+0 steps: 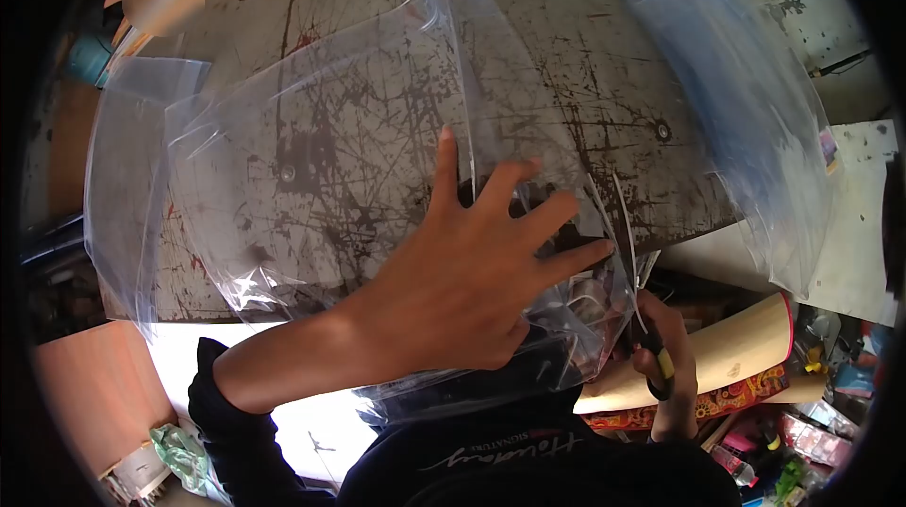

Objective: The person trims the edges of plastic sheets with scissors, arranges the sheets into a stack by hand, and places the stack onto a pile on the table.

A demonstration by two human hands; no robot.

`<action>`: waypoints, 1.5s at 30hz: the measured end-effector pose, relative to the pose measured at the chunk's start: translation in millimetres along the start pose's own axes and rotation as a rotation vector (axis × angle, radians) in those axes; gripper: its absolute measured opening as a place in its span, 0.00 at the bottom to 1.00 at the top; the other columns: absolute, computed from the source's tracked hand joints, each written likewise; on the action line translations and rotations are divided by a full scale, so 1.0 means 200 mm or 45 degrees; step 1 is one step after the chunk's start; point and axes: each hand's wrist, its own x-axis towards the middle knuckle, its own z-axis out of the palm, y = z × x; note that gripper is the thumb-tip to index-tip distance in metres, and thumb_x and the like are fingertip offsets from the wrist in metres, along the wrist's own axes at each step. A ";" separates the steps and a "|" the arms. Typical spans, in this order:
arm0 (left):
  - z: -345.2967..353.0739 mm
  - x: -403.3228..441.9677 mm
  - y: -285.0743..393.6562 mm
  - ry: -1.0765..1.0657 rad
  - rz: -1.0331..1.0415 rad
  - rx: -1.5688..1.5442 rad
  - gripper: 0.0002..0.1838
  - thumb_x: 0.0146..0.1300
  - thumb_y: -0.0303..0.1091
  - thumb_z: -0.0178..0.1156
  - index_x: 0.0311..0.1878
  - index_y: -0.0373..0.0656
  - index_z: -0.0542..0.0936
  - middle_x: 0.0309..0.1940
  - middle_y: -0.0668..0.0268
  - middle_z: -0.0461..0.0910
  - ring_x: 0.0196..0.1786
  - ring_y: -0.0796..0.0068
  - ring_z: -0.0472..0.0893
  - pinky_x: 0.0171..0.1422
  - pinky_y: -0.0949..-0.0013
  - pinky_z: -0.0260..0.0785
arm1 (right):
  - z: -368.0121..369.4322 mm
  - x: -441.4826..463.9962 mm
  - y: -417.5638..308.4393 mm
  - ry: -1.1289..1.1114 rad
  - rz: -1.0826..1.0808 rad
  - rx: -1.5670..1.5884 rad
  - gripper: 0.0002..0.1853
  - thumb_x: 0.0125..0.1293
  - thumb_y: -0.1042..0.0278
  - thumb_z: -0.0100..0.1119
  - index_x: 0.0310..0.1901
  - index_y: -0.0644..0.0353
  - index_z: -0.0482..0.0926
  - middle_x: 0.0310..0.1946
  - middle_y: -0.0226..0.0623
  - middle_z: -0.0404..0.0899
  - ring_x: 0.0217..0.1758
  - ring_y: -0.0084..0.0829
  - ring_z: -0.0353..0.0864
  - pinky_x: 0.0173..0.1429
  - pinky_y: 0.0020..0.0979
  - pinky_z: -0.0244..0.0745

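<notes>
My left hand lies with its fingers spread on a clear plastic sheet, which covers the middle of the scratched table and hangs over the near edge. To the right, below the table's edge, my right hand is closed round the black and yellow handle of scissors. The scissors' blades are largely hidden beside the sheet's right edge, where a narrow strip of plastic stands away from it.
A stack of bluish clear plastic sheets hangs over the table's right side. Another folded clear sheet lies at the left. Rolled material and mixed items are at the lower right. A blurred part of a person shows at the upper left.
</notes>
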 end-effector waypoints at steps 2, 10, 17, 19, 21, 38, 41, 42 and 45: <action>0.00 0.00 0.00 0.005 -0.001 -0.014 0.40 0.36 0.35 0.68 0.59 0.68 0.69 0.46 0.63 0.64 0.61 0.53 0.59 0.58 0.23 0.47 | 0.00 0.01 0.02 0.071 -0.065 -0.083 0.30 0.46 0.50 0.69 0.43 0.65 0.72 0.25 0.31 0.76 0.28 0.18 0.74 0.35 0.19 0.67; 0.00 0.00 0.00 0.020 -0.014 -0.018 0.38 0.36 0.36 0.68 0.58 0.66 0.70 0.45 0.63 0.64 0.60 0.54 0.59 0.58 0.24 0.48 | 0.01 -0.01 0.01 0.202 -0.046 -0.193 0.32 0.39 0.59 0.76 0.44 0.68 0.73 0.25 0.30 0.76 0.28 0.17 0.74 0.36 0.19 0.67; 0.01 0.00 -0.01 0.064 0.001 -0.006 0.38 0.35 0.36 0.69 0.57 0.65 0.71 0.44 0.63 0.64 0.59 0.54 0.60 0.58 0.24 0.49 | 0.02 -0.02 0.00 0.292 -0.004 -0.236 0.28 0.37 0.72 0.76 0.42 0.68 0.73 0.28 0.31 0.77 0.27 0.16 0.73 0.33 0.20 0.68; 0.01 -0.01 -0.01 0.073 0.001 0.004 0.37 0.35 0.36 0.69 0.57 0.65 0.72 0.44 0.63 0.64 0.59 0.54 0.61 0.58 0.25 0.49 | 0.01 -0.02 -0.02 0.280 0.000 -0.294 0.27 0.37 0.72 0.76 0.41 0.68 0.74 0.28 0.31 0.78 0.27 0.16 0.73 0.32 0.19 0.68; 0.01 -0.01 -0.01 0.078 0.009 0.004 0.37 0.35 0.36 0.69 0.57 0.65 0.72 0.44 0.63 0.64 0.58 0.54 0.61 0.57 0.25 0.50 | 0.01 -0.02 -0.02 0.265 0.004 -0.350 0.26 0.37 0.72 0.76 0.40 0.67 0.74 0.29 0.31 0.78 0.27 0.16 0.73 0.31 0.19 0.68; 0.03 -0.01 -0.02 0.095 0.028 -0.013 0.37 0.35 0.38 0.70 0.56 0.65 0.73 0.44 0.62 0.64 0.60 0.54 0.60 0.57 0.24 0.49 | 0.01 -0.04 -0.03 0.390 0.017 -0.707 0.26 0.35 0.71 0.77 0.39 0.65 0.75 0.25 0.29 0.77 0.26 0.15 0.73 0.29 0.19 0.67; 0.04 -0.01 -0.03 0.113 0.035 -0.028 0.37 0.35 0.38 0.71 0.56 0.65 0.73 0.44 0.62 0.64 0.60 0.54 0.60 0.57 0.24 0.49 | 0.00 -0.03 0.00 0.425 0.044 -0.667 0.26 0.34 0.69 0.77 0.38 0.64 0.75 0.22 0.27 0.76 0.24 0.14 0.70 0.28 0.18 0.64; 0.04 -0.01 -0.03 0.126 0.039 -0.037 0.37 0.35 0.38 0.71 0.56 0.65 0.73 0.44 0.62 0.64 0.60 0.54 0.60 0.57 0.24 0.49 | 0.00 -0.03 0.00 0.427 0.043 -0.668 0.26 0.34 0.69 0.77 0.38 0.64 0.75 0.22 0.27 0.76 0.24 0.14 0.70 0.28 0.18 0.64; 0.05 -0.01 -0.03 0.130 0.042 -0.044 0.37 0.35 0.38 0.71 0.56 0.66 0.73 0.44 0.62 0.65 0.60 0.54 0.60 0.57 0.24 0.48 | -0.01 -0.04 -0.01 0.394 0.007 -0.497 0.26 0.35 0.66 0.78 0.38 0.63 0.75 0.22 0.27 0.75 0.23 0.14 0.68 0.28 0.19 0.64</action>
